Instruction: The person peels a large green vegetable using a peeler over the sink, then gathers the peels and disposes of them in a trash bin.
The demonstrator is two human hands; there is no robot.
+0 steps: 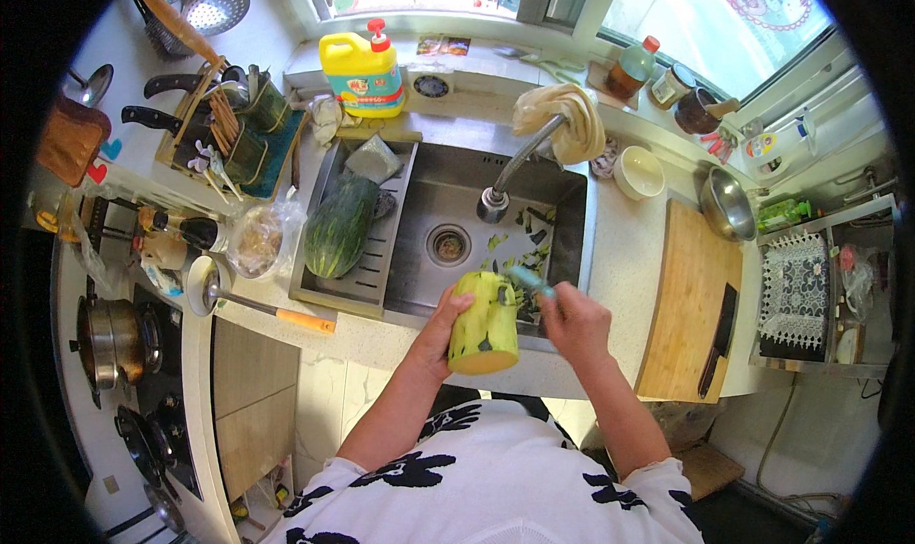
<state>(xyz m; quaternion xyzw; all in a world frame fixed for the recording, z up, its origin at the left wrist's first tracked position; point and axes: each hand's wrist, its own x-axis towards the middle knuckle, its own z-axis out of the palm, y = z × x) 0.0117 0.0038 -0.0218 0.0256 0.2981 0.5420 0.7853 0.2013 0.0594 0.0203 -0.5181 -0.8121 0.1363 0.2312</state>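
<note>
At the front edge of the steel sink (pixel 468 165), my left hand (pixel 437 333) grips a large, mostly peeled green gourd or melon piece (pixel 485 326) from its left side. Its lower end is cut flat, and a few dark bits of skin remain on it. My right hand (pixel 580 324) is closed on a light-blue peeler (pixel 527 279), whose blurred head is at the gourd's upper right. Dark green peelings (pixel 532 258) lie in the right of the basin. A striped dark green melon or gourd (pixel 342 226) rests on the slatted drain tray at the left of the sink.
The faucet (pixel 493 202) hangs over the basin. To the right, a wooden cutting board (pixel 686 294) bears a dark-bladed knife (pixel 722 340). A ladle (pixel 275 310) with an orange handle and a bagged bowl (pixel 259 240) stand left of the sink. Pots (pixel 111 344) are on the stove, far left.
</note>
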